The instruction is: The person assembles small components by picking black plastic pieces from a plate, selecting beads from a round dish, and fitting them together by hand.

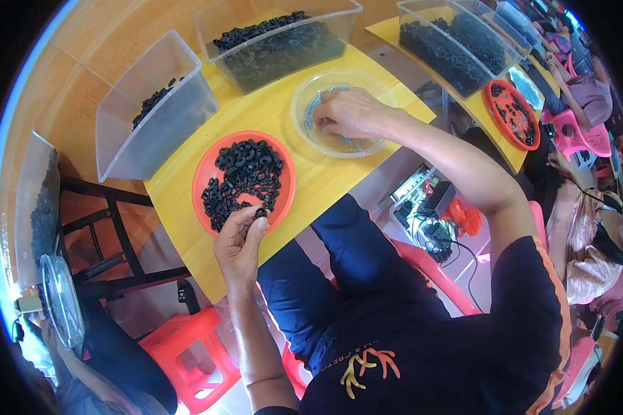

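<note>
1. One small black part is pinched between thumb and fingers of the left hand, at the near rim of the red plate.
2. Right of that plate, the right hand dips into a clear dish of bluish beads; fingertips hidden, grip cannot be told.
3. Loose black pieces lie on the plate.

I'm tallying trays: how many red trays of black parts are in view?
2: the near red tray on the yellow table, by the left hand; the far red tray on another table at upper right. Others may be hidden along the crowded right side.
</note>
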Motion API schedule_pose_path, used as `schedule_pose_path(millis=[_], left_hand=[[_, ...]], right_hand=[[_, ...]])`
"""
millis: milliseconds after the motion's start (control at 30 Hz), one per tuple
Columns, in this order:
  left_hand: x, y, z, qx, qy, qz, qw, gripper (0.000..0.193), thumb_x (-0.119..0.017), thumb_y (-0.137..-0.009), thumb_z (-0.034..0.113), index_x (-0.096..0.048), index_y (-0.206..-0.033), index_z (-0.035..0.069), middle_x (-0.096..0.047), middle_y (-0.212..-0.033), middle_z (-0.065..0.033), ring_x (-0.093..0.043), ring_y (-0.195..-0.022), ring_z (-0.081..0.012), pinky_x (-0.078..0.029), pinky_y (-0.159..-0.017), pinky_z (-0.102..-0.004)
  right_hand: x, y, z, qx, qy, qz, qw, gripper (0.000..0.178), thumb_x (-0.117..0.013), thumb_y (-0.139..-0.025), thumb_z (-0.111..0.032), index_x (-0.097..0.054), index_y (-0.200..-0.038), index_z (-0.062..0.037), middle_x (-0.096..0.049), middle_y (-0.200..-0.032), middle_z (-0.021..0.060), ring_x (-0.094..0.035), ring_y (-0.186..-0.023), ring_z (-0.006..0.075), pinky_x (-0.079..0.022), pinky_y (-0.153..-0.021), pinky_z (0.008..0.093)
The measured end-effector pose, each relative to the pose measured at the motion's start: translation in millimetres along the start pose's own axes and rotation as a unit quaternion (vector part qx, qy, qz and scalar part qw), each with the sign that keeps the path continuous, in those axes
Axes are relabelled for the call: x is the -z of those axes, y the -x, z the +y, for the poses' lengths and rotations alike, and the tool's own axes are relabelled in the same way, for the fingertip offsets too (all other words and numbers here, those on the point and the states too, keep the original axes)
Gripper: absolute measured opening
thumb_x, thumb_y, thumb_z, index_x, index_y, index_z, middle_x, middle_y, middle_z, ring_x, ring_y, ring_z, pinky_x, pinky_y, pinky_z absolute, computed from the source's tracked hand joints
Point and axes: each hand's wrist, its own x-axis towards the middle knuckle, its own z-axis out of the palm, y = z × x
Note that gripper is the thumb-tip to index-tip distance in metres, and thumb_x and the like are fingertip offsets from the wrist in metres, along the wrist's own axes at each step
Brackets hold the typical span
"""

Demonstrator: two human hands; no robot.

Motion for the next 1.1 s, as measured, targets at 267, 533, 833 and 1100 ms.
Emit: schedule_pose_path(millis=[267,533,833,1100], left_hand=[[3,0,-2,-0.001,0.01,-0.006,1.0,0.02,-0.064,-0.09,-0.001,-0.064,-0.11,-0.001,-0.065,-0.098,-0.0056,-0.063,-0.089,-0.0124,-0.053,-0.081,-0.0259],[4,1,-1,-0.007,0.007,0.008,1.0,0.023,-0.063,-0.092,0.004,-0.062,-0.115,-0.001,-0.068,-0.097,-0.0079,-0.064,-0.083,-0.0139,-0.051,-0.076,-0.0259],[4,-1,-1,-0.003,0.017,-0.004,1.0,0.021,-0.064,-0.09,-0.002,-0.064,-0.111,0.0,-0.066,-0.099,-0.0056,-0.064,-0.089,-0.013,-0.054,-0.08,-0.0267],[1,-1,1,-0.003,0.003,0.005,1.0,0.023,-0.064,-0.091,0.004,-0.063,-0.114,-0.001,-0.067,-0.096,-0.0077,-0.064,-0.083,-0.0134,-0.052,-0.076,-0.026]], right_hand=[[0,3,2,-0.009,-0.014,-0.003,1.0,0.016,-0.064,-0.084,-0.018,-0.067,-0.097,-0.0074,-0.065,-0.098,0.0137,-0.063,-0.096,0.0335,-0.048,-0.081,0.0442],[11,2,13,-0.033,-0.16,0.096,0.982,0.018,-0.063,-0.087,-0.017,-0.066,-0.102,-0.0075,-0.065,-0.091,0.0129,-0.063,-0.089,0.0314,-0.049,-0.076,0.0401],[-8,2,-2,0.016,0.004,0.04,0.999,0.016,-0.065,-0.086,-0.022,-0.066,-0.093,-0.0078,-0.061,-0.093,0.0108,-0.063,-0.088,0.0316,-0.048,-0.073,0.0435],[0,-4,10,-0.034,-0.175,0.073,0.981,0.015,-0.062,-0.091,-0.019,-0.065,-0.096,-0.0052,-0.064,-0.089,0.0086,-0.063,-0.083,0.0229,-0.049,-0.072,0.0364]])
